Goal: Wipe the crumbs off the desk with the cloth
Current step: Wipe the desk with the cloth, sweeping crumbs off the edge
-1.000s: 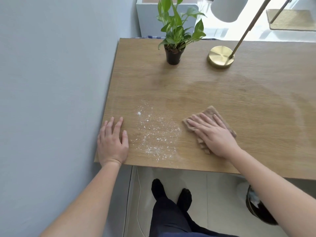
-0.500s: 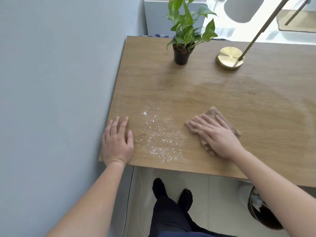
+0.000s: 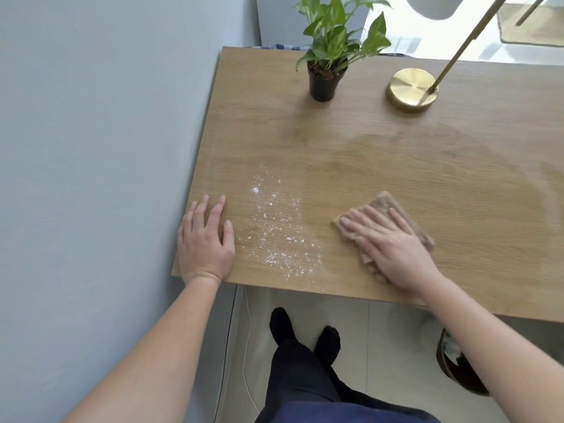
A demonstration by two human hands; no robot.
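Note:
White crumbs (image 3: 276,236) lie scattered on the wooden desk (image 3: 396,166) near its front left corner. A folded brown cloth (image 3: 389,203) lies flat on the desk just to the right of the crumbs, apart from them. My right hand (image 3: 393,251) presses down on the cloth with fingers spread, pointing left toward the crumbs. To the left of the crumbs, my left hand (image 3: 204,242) rests palm down at the desk's left edge and holds nothing.
A potted green plant (image 3: 325,77) and a lamp with a round brass base (image 3: 412,90) stand at the back of the desk. A grey wall (image 3: 91,148) runs along the desk's left side. A dark bin (image 3: 457,370) sits on the floor under the right part.
The view has shifted slightly. My right hand and the cloth sit a little farther right of the crumbs. The left hand and the crumbs have not moved.

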